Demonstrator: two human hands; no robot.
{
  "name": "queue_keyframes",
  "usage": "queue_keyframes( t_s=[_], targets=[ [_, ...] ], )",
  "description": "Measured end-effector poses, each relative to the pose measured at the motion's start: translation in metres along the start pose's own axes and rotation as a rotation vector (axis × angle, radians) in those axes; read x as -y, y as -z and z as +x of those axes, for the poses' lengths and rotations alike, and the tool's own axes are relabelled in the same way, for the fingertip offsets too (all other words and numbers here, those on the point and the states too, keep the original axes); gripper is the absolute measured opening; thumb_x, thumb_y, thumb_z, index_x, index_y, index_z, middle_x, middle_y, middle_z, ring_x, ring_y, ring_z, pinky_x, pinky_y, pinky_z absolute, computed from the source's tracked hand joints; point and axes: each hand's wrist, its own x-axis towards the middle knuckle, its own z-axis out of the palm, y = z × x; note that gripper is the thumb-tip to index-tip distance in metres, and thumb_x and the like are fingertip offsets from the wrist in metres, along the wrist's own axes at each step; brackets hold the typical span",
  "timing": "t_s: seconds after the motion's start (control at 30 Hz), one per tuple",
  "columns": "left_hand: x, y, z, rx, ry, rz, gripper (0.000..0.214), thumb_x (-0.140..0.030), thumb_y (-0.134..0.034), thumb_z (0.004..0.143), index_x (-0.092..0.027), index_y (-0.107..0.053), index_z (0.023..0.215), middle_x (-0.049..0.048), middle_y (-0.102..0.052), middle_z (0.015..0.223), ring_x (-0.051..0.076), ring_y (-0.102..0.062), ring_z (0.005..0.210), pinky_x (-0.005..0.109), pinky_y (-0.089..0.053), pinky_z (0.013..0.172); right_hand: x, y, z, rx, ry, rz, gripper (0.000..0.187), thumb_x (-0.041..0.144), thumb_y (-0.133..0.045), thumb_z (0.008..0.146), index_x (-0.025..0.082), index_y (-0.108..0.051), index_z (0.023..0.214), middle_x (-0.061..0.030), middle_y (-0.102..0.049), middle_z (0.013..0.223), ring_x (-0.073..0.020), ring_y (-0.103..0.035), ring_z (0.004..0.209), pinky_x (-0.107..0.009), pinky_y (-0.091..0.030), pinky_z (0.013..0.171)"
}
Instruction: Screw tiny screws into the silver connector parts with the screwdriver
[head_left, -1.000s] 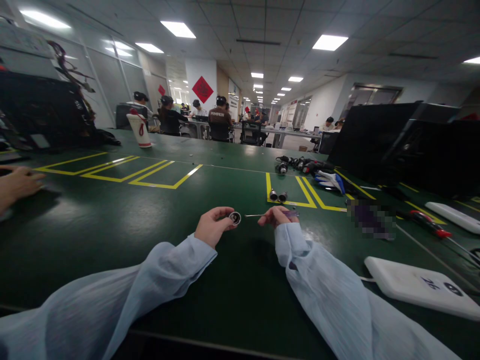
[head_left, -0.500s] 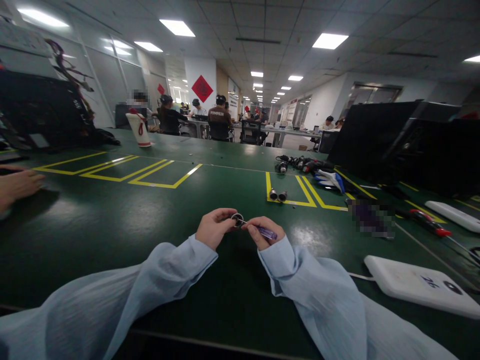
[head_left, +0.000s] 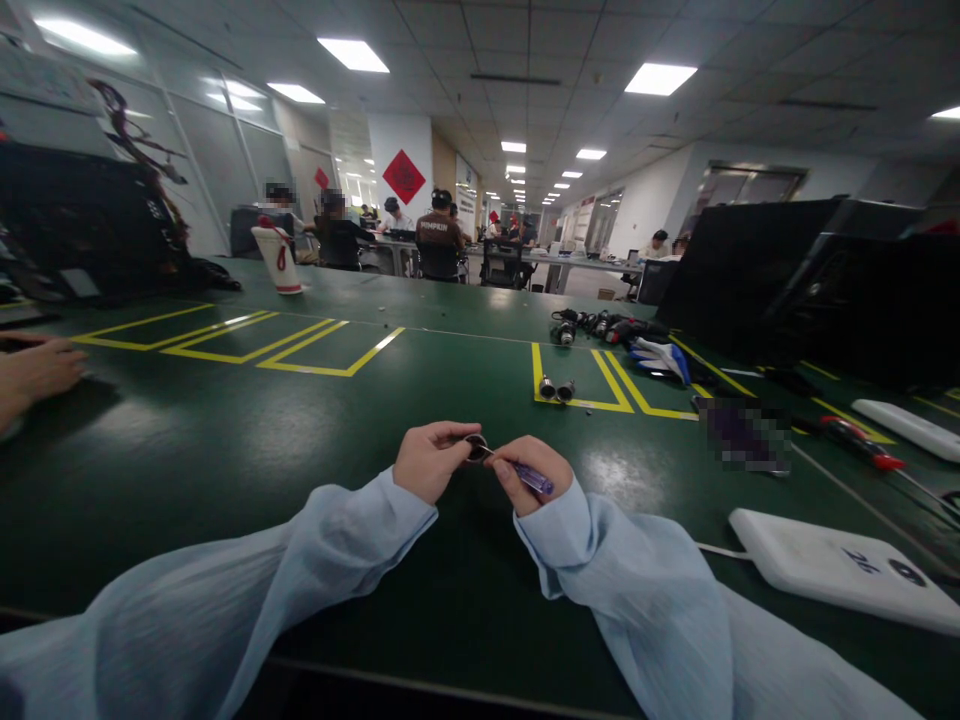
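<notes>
Metal cup [head_left: 476, 450], likely light and stiff, best gripped outside; left hand [head_left: 430, 462] pinches it, right hand [head_left: 538, 464] clasps purple-handled tool [head_left: 535, 479].

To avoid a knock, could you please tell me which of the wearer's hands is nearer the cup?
Left: the left hand is on the near side of the cup, to its right; the right hand is farther right.

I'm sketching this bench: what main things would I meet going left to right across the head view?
Another person's bare hand, tapered white cup with red markings, the wearer's bare left hand, small round metal part, bare right hand, blue-and-white glove, flat white rectangular case with dark markings.
</notes>
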Motion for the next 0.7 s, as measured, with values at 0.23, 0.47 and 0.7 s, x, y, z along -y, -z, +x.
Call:
queue_keyframes(
  t_s=[0.23,0.47,0.7],
  targets=[
    [0.005,0.000,0.003,-0.021,-0.018,0.065,0.025,-0.007,-0.055,0.056,-0.008,-0.067,0.077,0.0027,-0.068,0.060,0.013,-0.061,0.053,0.023,-0.052,0.055,0.009,0.005,0.002,0.090,0.162,-0.134,0.008,0.017,-0.049,0.074,0.017,-0.057,0.074,-0.0038,-0.064,0.067,-0.0141,-0.057,0.063,-0.029,-0.043,0.062],
    [0.004,0.000,0.004,-0.016,-0.024,0.054,0.024,-0.008,-0.056,0.055,-0.008,-0.067,0.076,0.0025,-0.067,0.060,0.012,-0.061,0.052,0.022,-0.052,0.053,0.005,0.001,0.000,0.073,0.135,-0.150,0.008,0.018,-0.048,0.074,0.018,-0.056,0.075,-0.0029,-0.064,0.067,-0.0138,-0.056,0.061,-0.028,-0.043,0.059],
    [0.014,0.006,0.022,-0.051,-0.095,0.041,0.021,-0.012,-0.058,0.054,-0.009,-0.065,0.073,0.0022,-0.065,0.059,0.013,-0.061,0.052,0.026,-0.054,0.055,0.007,0.003,0.002,0.014,0.095,-0.057,0.012,0.017,-0.048,0.076,0.018,-0.059,0.074,-0.0035,-0.064,0.065,-0.0131,-0.056,0.060,-0.027,-0.044,0.060]
  ],
)
